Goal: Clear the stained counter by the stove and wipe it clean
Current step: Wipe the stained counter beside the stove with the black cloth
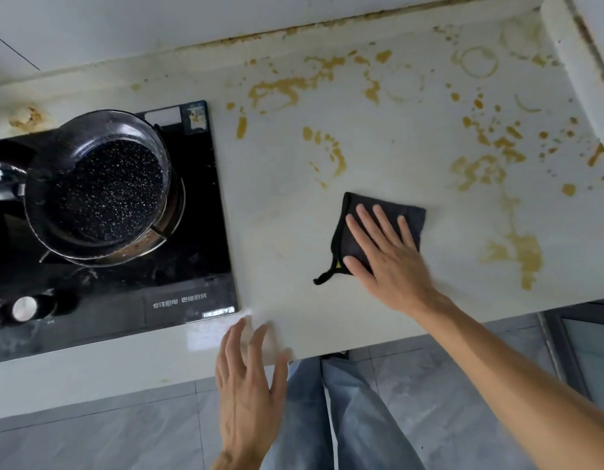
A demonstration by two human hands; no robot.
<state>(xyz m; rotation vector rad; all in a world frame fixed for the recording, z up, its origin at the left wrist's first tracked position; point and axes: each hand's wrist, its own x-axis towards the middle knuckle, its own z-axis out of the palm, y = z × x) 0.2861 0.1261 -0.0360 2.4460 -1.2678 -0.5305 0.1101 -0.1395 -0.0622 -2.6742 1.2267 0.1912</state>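
Right hand (385,252): flat, fingers straight, pressing the cloth (353,218) down so it drags across the counter (294,198).
Left hand (249,378): spread and empty, at the counter's front edge, likely as a brace.
Stains (514,252): thickest from 12 to 3 o'clock of the cloth.
Stove (199,215): at 9 o'clock, a pan (100,188) on it, nothing blocking the wipe.

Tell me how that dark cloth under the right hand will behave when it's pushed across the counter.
The dark cloth lies flat and folded under the right hand, so it is probably soft and floppy. Pressed by flat fingers, it should slide rather than roll. Its loose loop may trail or bunch. It looks light against the counter.
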